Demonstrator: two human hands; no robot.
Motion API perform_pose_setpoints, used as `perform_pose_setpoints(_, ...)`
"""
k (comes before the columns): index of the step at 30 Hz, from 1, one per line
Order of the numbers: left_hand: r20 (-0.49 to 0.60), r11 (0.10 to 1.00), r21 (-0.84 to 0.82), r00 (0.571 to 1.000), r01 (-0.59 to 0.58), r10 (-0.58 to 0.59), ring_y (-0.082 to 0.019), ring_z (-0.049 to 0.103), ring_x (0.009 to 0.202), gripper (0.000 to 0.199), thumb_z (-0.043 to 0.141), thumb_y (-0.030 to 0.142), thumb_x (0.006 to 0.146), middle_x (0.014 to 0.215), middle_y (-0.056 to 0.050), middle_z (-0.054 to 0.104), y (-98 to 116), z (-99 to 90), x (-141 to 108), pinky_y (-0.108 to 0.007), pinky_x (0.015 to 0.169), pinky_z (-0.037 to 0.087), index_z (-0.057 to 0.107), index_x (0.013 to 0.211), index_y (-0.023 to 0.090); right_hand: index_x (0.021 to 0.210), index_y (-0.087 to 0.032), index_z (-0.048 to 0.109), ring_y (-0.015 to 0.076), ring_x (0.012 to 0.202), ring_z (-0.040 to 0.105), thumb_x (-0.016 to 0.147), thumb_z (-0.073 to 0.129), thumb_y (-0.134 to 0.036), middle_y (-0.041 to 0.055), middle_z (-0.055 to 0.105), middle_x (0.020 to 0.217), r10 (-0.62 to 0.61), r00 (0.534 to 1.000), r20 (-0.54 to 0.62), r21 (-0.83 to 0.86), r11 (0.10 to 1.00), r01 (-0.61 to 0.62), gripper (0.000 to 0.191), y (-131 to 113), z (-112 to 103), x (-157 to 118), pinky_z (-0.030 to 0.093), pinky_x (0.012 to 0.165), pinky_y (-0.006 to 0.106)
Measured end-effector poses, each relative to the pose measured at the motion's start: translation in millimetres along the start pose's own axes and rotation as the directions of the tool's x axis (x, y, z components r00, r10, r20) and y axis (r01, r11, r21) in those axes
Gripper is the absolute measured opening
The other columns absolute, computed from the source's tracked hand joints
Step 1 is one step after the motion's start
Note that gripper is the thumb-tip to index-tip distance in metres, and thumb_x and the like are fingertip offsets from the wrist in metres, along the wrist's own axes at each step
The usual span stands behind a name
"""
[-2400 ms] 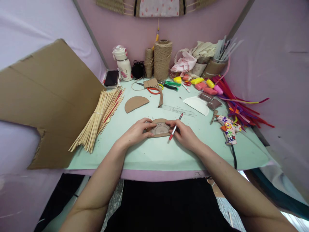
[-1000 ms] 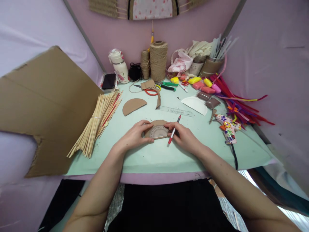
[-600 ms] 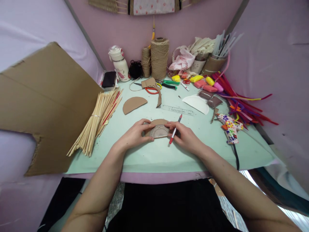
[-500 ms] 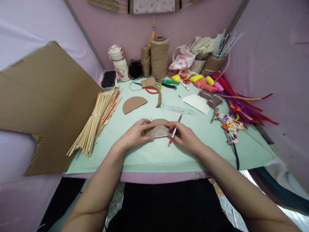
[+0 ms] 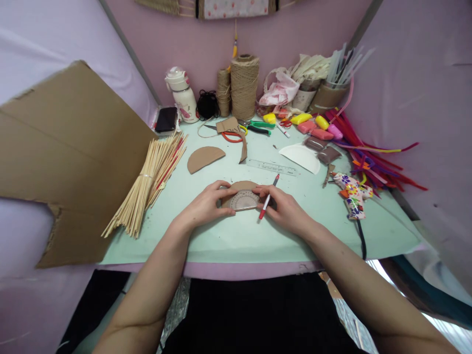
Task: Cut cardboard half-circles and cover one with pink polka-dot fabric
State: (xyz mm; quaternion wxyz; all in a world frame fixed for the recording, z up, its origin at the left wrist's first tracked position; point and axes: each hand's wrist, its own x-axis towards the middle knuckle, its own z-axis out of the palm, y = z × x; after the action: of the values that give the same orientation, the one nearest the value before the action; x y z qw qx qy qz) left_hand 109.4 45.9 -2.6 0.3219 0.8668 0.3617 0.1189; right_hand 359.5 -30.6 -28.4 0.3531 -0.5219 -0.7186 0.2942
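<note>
A clear protractor (image 5: 245, 200) lies on a brown cardboard half-circle (image 5: 243, 185) near the front of the table, their straight edges towards me. My left hand (image 5: 206, 204) grips the left end of both, thumb at the lower edge and fingers over the top. At the right end, the fingertips of my right hand (image 5: 282, 206) press on the cardboard and protractor. That same hand also holds a red-and-white pen (image 5: 264, 206), slanted between its fingers. Beyond my hands lie a second cardboard half-circle (image 5: 205, 159), a clear ruler (image 5: 272, 167) and a white half-circle (image 5: 300, 157).
Bundled wooden sticks (image 5: 142, 189) lie left, beside a large cardboard sheet (image 5: 81, 162). Scissors (image 5: 232, 137), pliers (image 5: 261, 125) and twine spools (image 5: 244, 88) are further back. Right are clay packs (image 5: 328, 155), pipe cleaners (image 5: 387, 167) and a flowered glue gun (image 5: 354, 196) with its cord.
Both hands stay in place on the cardboard and protractor, with the pen still in the right hand. Only a slight shift of the camera view shows.
</note>
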Motion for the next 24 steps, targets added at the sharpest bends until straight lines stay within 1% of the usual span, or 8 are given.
perform_pose_setpoints(6,0.004,1.000,0.015,1.000,0.011,-0.011,-0.029,0.050,0.123,0.054,0.074,0.042,0.076,0.134,-0.009,0.050,2.9,-0.4,0.9,-0.046,0.107,0.039,0.063,0.127,0.028,0.105,-0.026,0.053,0.0252,0.111,0.061,0.084,0.057,-0.015,0.0077,0.065,0.123,-0.010,1.000,0.003,-0.009,1.000,0.010,0.024,0.0,0.1,-0.1,0.050,0.091,0.044)
perform_pose_setpoints(10,0.015,1.000,0.023,1.000,0.016,-0.016,-0.029,0.049,0.125,0.054,0.074,0.041,0.076,0.134,-0.009,0.050,4.7,-0.9,1.2,-0.045,0.108,0.039,0.063,0.127,0.028,0.109,-0.026,0.054,0.0253,0.110,0.062,0.084,0.057,-0.015,0.0079,0.066,0.121,-0.003,1.000,0.002,-0.010,1.000,0.003,0.027,-2.3,-0.9,0.0,0.050,0.090,0.044)
perform_pose_setpoints(16,0.005,1.000,0.029,1.000,0.000,0.000,-0.029,0.049,0.125,0.056,0.073,0.044,0.076,0.134,-0.009,0.050,-0.3,0.8,0.6,-0.045,0.108,0.038,0.062,0.128,0.029,0.113,-0.026,0.056,0.0241,0.105,0.064,0.083,0.058,-0.015,0.0066,0.067,0.117,-0.002,1.000,-0.003,-0.018,1.000,0.001,0.032,-2.4,-1.4,0.7,0.051,0.088,0.041)
perform_pose_setpoints(20,0.006,0.999,0.038,1.000,0.000,0.000,-0.028,0.049,0.125,0.054,0.073,0.043,0.077,0.134,-0.009,0.050,-0.7,1.3,0.4,-0.045,0.108,0.038,0.062,0.128,0.029,0.111,-0.026,0.056,0.0246,0.108,0.063,0.083,0.058,-0.015,0.0071,0.066,0.122,-0.015,1.000,-0.004,-0.010,1.000,0.015,0.030,0.4,-0.8,0.4,0.051,0.090,0.042)
perform_pose_setpoints(24,0.001,0.999,0.034,1.000,-0.002,0.002,-0.028,0.049,0.124,0.055,0.074,0.042,0.076,0.134,-0.009,0.050,-0.4,1.5,0.2,-0.045,0.108,0.038,0.062,0.128,0.028,0.115,-0.025,0.056,0.0247,0.108,0.063,0.083,0.058,-0.015,0.0077,0.066,0.121,-0.009,1.000,-0.001,-0.029,1.000,0.009,0.033,1.4,-0.7,0.0,0.050,0.089,0.042)
